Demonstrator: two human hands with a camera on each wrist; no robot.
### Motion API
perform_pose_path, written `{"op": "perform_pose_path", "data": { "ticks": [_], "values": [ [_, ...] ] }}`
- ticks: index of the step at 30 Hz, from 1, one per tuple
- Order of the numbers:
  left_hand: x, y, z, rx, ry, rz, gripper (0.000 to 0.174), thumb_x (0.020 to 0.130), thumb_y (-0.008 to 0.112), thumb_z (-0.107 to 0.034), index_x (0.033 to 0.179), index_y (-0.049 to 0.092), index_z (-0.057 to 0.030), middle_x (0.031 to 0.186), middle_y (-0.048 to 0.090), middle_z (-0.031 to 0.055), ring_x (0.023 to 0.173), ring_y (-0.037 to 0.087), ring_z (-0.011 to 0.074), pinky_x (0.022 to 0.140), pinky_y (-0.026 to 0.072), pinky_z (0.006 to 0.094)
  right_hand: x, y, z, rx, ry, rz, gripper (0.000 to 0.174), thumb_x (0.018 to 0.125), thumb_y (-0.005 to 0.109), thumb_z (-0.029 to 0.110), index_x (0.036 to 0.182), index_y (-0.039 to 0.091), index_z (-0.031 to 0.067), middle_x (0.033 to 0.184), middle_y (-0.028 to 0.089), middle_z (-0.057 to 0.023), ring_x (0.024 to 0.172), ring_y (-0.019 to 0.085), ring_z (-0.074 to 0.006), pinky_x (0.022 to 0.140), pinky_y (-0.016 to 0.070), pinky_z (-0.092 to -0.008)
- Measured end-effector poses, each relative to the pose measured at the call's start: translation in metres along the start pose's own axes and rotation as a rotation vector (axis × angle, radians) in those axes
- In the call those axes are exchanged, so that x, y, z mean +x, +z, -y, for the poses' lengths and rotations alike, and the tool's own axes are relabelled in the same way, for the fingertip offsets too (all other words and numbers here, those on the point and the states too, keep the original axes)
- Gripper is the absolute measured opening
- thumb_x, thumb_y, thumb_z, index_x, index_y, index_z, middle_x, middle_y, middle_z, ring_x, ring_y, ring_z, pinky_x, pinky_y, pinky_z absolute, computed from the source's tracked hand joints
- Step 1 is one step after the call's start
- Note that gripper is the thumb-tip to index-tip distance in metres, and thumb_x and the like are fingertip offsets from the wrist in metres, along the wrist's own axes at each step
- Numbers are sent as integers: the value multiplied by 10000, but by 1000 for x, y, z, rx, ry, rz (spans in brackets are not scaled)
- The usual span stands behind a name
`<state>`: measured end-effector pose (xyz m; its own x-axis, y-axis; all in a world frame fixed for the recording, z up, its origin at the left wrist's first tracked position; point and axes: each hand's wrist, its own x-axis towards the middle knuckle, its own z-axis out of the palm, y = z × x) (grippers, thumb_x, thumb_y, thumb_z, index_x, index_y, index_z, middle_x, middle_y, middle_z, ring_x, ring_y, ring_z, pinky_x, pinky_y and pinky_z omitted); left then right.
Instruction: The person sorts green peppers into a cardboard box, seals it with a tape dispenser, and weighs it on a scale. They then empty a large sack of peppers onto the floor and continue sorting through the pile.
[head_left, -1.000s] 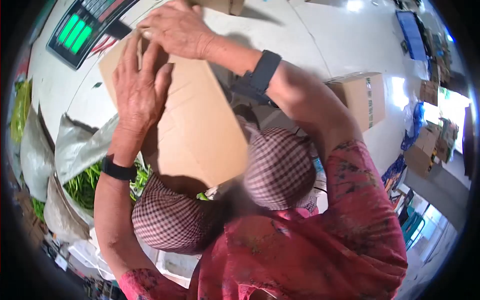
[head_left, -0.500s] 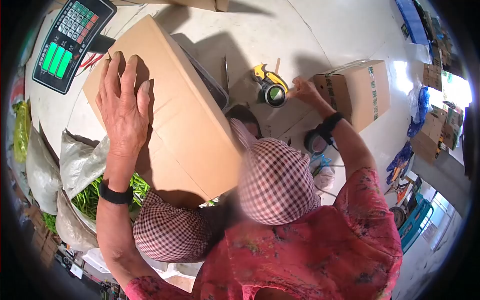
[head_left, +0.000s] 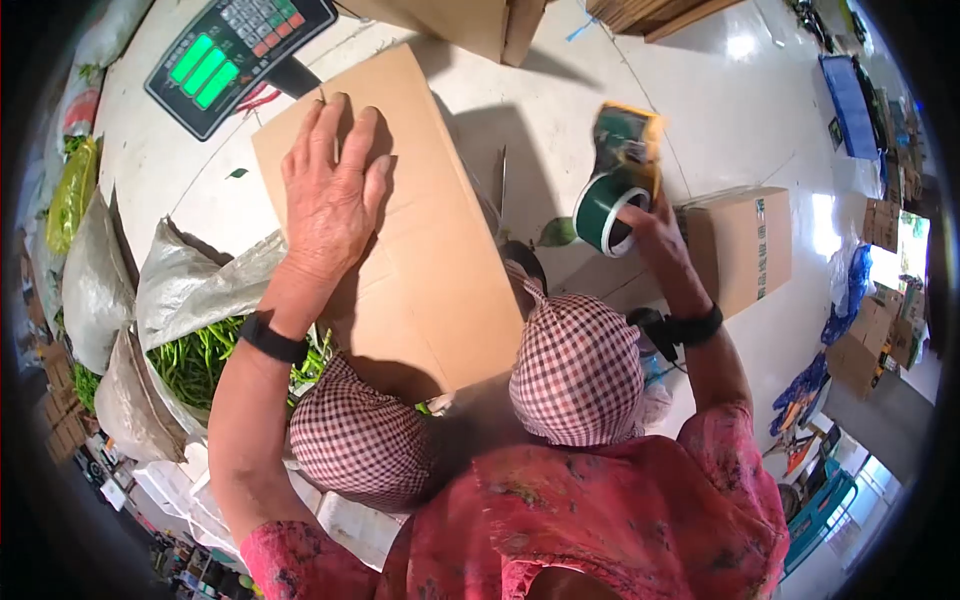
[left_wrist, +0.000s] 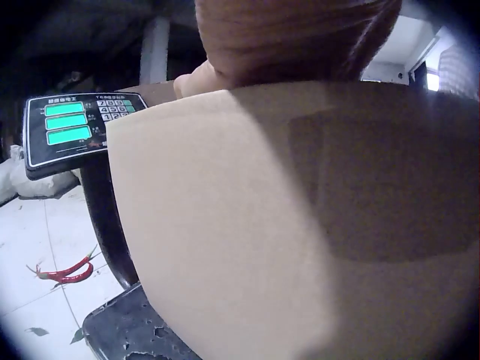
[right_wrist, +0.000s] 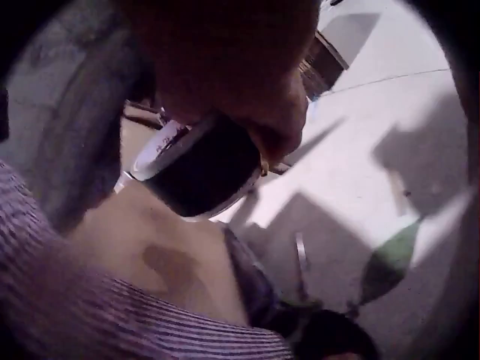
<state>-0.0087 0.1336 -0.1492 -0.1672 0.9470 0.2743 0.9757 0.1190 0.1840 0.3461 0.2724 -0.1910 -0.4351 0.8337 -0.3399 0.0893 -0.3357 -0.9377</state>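
Note:
A large cardboard box [head_left: 420, 250] sits in front of me with its flaps closed. My left hand [head_left: 335, 190] lies flat on its top, fingers straight and spread, pressing the flap down. In the left wrist view the box [left_wrist: 300, 225] fills most of the picture. My right hand [head_left: 645, 220] holds a yellow tape dispenser with a green roll [head_left: 612, 195] lifted above the floor, to the right of the box. The right wrist view shows the tape roll [right_wrist: 202, 169] under my fingers [right_wrist: 285, 135].
A scale display [head_left: 235, 55] with green readouts stands beyond the box. Sacks of green chillies [head_left: 190, 355] lie at the left. A smaller sealed carton [head_left: 745, 245] sits at the right, more cartons at the top [head_left: 480, 20]. Two red chillies [left_wrist: 64, 271] lie on the tiled floor.
My right hand left the box top, reached down to the tape dispenser on the floor, and now holds it lifted. The left hand stayed flat on the box.

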Motion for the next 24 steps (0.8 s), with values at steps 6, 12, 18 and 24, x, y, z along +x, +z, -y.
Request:
{"op": "perform_pose_path", "data": {
  "ticks": [6,12,18,24],
  "values": [
    [-1,-5,0,-50,25,-71,486,892,613,-258,1340,498,-109,1441,390,202,1353,350,410,1029,336,525,20,55,108,-30,-68,440,556,773,708,115,1276,501,-2,1117,609,-38,1027,567,-140,936,457,-295],
    [-9,-56,-11,-783,-201,-46,418,960,585,-332,1249,567,-30,1168,592,188,1120,566,336,984,442,379,3,113,136,-320,-288,382,730,739,756,65,1354,368,6,1174,577,-115,1108,562,-188,983,459,-339],
    [-1,-141,-28,-1065,-439,113,637,1009,380,-557,1194,602,10,951,641,34,965,576,126,846,463,300,-7,147,139,-650,-519,419,628,715,799,124,1205,418,26,1061,639,-192,1023,656,-299,887,512,-383],
    [-10,-131,-25,-1259,-542,29,341,993,552,-281,869,609,32,697,590,48,642,567,111,601,464,271,-7,174,141,-824,-717,464,647,695,807,124,1228,452,33,1015,631,-214,936,642,-410,818,528,-418]
  ]
}}
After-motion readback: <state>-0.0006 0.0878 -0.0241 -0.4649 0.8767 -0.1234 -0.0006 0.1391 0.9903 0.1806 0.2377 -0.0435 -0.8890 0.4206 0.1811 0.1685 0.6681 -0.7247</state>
